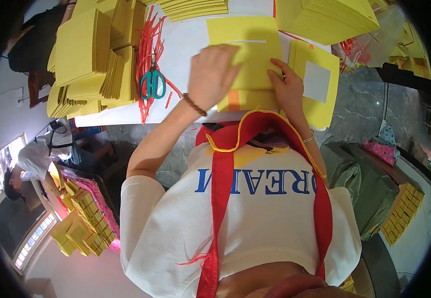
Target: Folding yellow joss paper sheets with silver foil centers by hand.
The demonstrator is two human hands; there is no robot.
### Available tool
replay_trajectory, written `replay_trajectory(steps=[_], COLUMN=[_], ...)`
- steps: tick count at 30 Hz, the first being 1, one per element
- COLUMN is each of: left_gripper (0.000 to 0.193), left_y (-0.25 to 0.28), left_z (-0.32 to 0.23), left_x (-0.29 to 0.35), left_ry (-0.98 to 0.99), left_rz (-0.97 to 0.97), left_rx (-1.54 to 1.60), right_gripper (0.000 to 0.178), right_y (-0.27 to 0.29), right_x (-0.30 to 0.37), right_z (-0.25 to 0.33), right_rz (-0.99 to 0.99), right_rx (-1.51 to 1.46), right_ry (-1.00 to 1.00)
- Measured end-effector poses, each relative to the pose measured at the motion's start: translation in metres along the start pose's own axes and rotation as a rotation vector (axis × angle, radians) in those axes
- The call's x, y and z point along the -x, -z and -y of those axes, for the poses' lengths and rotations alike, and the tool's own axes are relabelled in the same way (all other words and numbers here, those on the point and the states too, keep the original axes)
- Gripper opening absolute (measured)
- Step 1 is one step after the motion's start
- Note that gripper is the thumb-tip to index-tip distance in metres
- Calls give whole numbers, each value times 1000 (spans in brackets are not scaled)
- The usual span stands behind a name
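1. Yellow paper (255,62) lies on your counter (180,39);
2. your left hand (213,73) is blurry over it; can't tell its fingers;
3. your right hand (291,92) touches it, fingers apart;
4. red strips (347,48) show in or beside a clear bag (391,30).

A white table (179,37) carries yellow stacks (80,47) and red strips (149,36) left of the left hand (214,72), yellow card (257,64) beneath it.

Bare left hand (214,73): fingers bent (motion-blurred) | bare right hand (290,89): beside it, thumb and forefinger parted
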State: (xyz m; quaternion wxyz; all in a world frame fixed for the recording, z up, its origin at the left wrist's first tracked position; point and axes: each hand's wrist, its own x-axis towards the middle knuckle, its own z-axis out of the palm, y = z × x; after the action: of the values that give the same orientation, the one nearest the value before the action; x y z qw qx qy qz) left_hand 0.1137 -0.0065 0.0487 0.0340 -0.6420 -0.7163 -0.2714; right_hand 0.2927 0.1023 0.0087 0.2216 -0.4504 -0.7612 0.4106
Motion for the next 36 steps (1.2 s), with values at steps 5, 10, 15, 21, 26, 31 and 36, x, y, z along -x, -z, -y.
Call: replay_trajectory(steps=[5,10,15,21,26,31,36], left_gripper=[59,67,63,63,55,48,59], left_y=[-33,-45,-50,-44,-44,-12,-36], left_z=[-13,-8,-3,-8,8,19,31], left_x=[-4,0,3,0,5,7,33], left_ry=[-104,-94,-106,-22,179,98,65], left_rz=[162,216,381,344,126,-40,135], left_rx=[-52,-78,-246,-13,506,369,252], right_gripper=[32,33,48,56,58,58,60], right_y=[-2,8,-8,-31,-32,-33,-35], right_x=[-1,4,9,7,7,4,4], right_z=[0,12,24,10,18,17,21], right_rz=[-11,136,-32,212,178,237,240], right_rx=[-7,-70,551,348,304,604,631], right_ry=[33,-184,686,743,664,674,680])
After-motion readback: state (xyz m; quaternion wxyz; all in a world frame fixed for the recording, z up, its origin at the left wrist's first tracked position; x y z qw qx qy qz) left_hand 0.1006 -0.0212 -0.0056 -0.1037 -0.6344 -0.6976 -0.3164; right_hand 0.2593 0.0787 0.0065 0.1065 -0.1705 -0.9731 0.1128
